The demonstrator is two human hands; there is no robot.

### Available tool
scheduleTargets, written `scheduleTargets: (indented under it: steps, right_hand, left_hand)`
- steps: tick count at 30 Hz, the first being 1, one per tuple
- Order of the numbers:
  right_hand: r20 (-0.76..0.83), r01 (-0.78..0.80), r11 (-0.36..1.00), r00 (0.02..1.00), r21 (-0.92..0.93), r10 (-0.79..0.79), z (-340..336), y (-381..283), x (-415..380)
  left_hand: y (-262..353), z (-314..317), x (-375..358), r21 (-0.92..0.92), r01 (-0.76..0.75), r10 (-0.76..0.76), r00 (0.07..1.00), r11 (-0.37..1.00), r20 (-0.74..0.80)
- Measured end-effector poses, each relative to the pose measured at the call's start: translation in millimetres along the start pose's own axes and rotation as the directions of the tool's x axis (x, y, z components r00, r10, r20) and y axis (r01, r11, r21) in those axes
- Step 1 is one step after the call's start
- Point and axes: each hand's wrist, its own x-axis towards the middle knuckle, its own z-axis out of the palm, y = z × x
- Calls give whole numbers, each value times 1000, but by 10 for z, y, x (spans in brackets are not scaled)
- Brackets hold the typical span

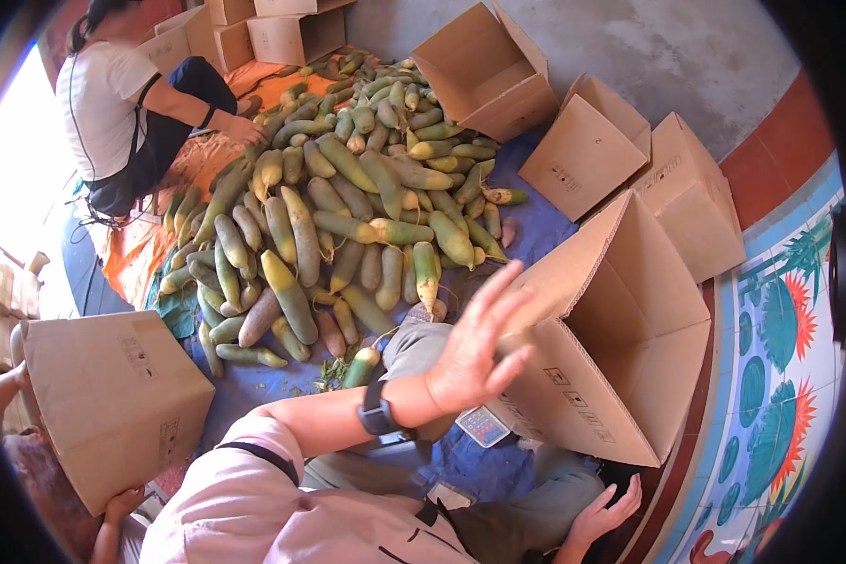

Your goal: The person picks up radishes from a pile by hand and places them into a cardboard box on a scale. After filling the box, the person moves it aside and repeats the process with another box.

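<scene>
My left hand (479, 350), with a dark watch on its wrist, is raised with fingers spread and nothing in it. It overlaps the near left edge of a large open cardboard box (573, 395) in this view. The box's opening faces up and right, and its inside shows bare cardboard. My right hand (608, 510) is low at the right, below the box, fingers apart with the palm turned up. Beneath my left forearm lies a green radish (361, 368) with leaf scraps beside it. A small keypad with a display (482, 427) sits between my legs.
A big heap of green radishes (301, 235) covers the blue and orange sheets ahead. Several cardboard boxes (587, 150) stand along the grey wall. A person (113, 113) squats at the heap's left; another person's hand (122, 505) supports a box (113, 395) at lower left.
</scene>
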Motion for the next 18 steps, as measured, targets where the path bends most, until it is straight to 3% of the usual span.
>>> scheduleTargets:
  steps: [2, 5, 10, 12, 16, 18]
  right_hand:
    - [4, -7, 1000, 1000, 4, 7, 13, 20, -13]
    - [-14, -10, 1000, 1000, -29, 9, 12, 44, -17]
    - [31, -21, 1000, 999, -11, 21, -16, 75, -27]
    - [40, -41, 999, 998, -16, 42, -37, 62, -24]
    - [54, -18, 1000, 998, -23, 19, -21, 92, -46]
    - [60, -24, 1000, 998, -19, 25, -33, 77, -38]
  left_hand:
    - [-82, -194, 29, 48, 87, -82, 992, 995, -101]
    - [-550, -543, -41, 367, 176, -106, 973, 914, -204]
    - [-1699, -1310, -648, 669, 429, -279, 903, 607, -325]
    - [-2121, -1634, -1019, 771, 450, -348, 884, 451, -312]
    - [-2445, -2055, -1424, 821, 570, -635, 632, -7, -444]
    - [-2430, -2160, -1498, 794, 599, -702, 521, -104, -486]
